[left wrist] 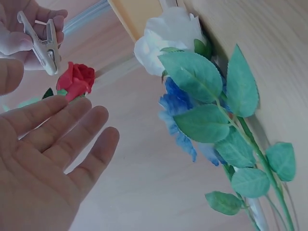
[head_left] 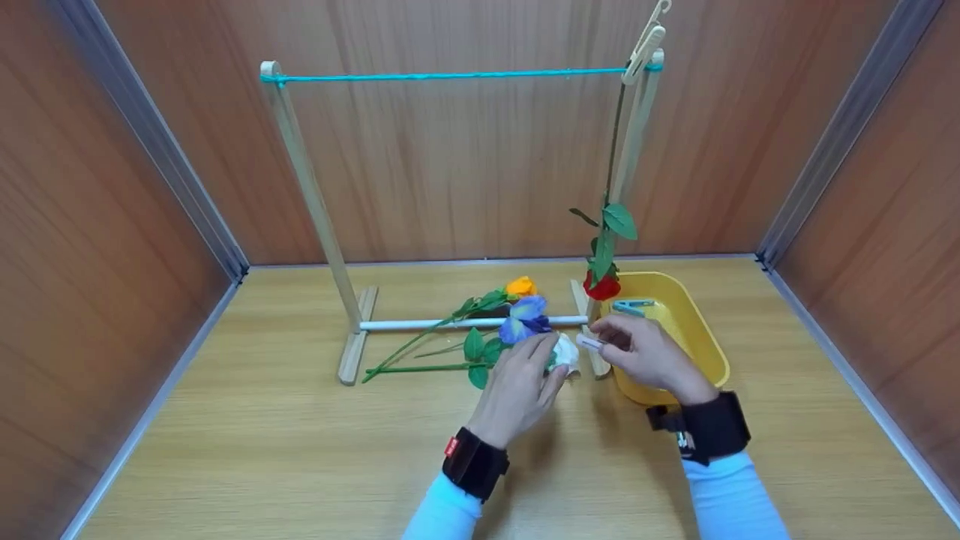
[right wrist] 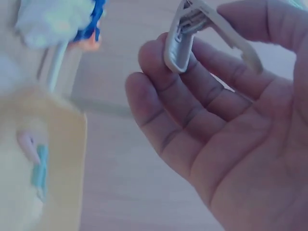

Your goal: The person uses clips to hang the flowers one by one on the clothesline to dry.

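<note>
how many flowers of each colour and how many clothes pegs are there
red flower: 1
orange flower: 1
blue flower: 1
white flower: 1
white clothes peg: 2, one on the line, one in the right hand
blue clothes peg in the yellow tub: 1
total: 7

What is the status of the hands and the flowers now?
Left hand open, at white flower. Right hand holds clothespin. Red flower hangs clipped on rack. Nothing blocking.
</note>
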